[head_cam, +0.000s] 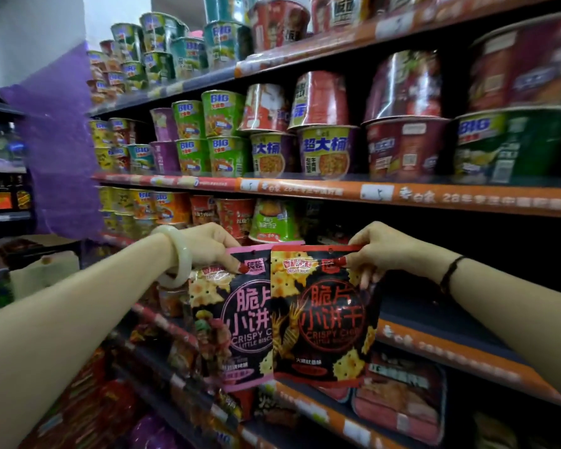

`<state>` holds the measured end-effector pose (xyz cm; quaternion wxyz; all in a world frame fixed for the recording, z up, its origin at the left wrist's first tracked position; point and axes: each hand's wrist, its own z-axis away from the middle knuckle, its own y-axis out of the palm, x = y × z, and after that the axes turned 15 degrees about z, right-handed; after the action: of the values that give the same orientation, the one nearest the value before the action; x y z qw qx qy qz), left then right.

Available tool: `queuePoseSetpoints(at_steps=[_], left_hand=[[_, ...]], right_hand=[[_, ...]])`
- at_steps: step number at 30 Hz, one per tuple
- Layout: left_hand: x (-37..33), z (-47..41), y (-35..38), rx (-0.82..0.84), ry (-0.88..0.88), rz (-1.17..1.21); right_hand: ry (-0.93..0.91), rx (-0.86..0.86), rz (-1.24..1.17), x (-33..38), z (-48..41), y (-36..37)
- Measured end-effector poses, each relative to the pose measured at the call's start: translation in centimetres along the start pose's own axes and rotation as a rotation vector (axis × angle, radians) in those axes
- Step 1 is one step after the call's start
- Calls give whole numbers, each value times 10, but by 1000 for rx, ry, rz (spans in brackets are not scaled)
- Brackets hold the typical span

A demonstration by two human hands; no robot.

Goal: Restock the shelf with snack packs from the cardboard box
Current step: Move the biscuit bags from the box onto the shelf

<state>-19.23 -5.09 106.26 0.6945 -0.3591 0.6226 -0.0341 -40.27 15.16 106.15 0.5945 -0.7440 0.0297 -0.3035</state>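
Hands (208, 246) on 2 snack packs (321, 312)

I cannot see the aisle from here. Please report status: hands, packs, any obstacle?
Left hand pinching pink-edged pack at top. Right hand pinching red-edged pack, overlapping the pink. Both held before dark shelf gap; nothing blocking.

The two snack packs (240, 322) (324, 315) are smooth, glossy plastic film. The noodle cups (324, 150) wear shiny shrink-wrap. The bangle (178, 254) looks polished, milky stone. The shelf (402, 197) edge strips are matt.
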Motion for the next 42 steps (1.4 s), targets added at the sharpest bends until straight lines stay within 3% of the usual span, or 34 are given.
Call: queuePoseSetpoints(at_steps=[18,33,42], left_hand=[[-93,-72,137,287,186,53],[-179,-128,213,257,412,13],[-182,-146,245,218,479,14]], right_hand=[[403,-227,47,-100,133,-66],[538,-448,137,-171,180,-138],[515,-534,186,-201,181,-140]])
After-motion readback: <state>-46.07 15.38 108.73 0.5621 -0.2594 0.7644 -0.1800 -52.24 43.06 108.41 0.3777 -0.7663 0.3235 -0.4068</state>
